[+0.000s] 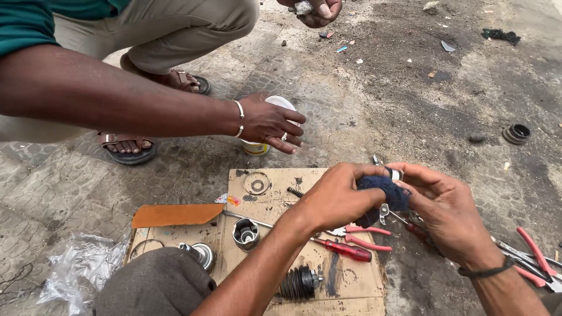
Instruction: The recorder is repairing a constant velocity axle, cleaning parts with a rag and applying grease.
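Dark blue rag [383, 192]. Red-handled screwdriver [345, 250]; pink-handled pliers [360, 235]. Black ribbed rubber boot [300, 282]. Orange-brown strip [174, 215] on tan, grease-stained cardboard [345, 281]. White cup [264, 143] with yellow band. Silvery metal socket [245, 233]. Grey patterned paving [52, 181]. Brown sandals [126, 146].

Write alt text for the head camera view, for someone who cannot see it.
Over a cardboard sheet on the ground, the person's left hand and right hand hold a dark blue cloth. The sheet carries a red-handled screwdriver and a rubber boot. A squatting co-worker's hand grips a white cup.
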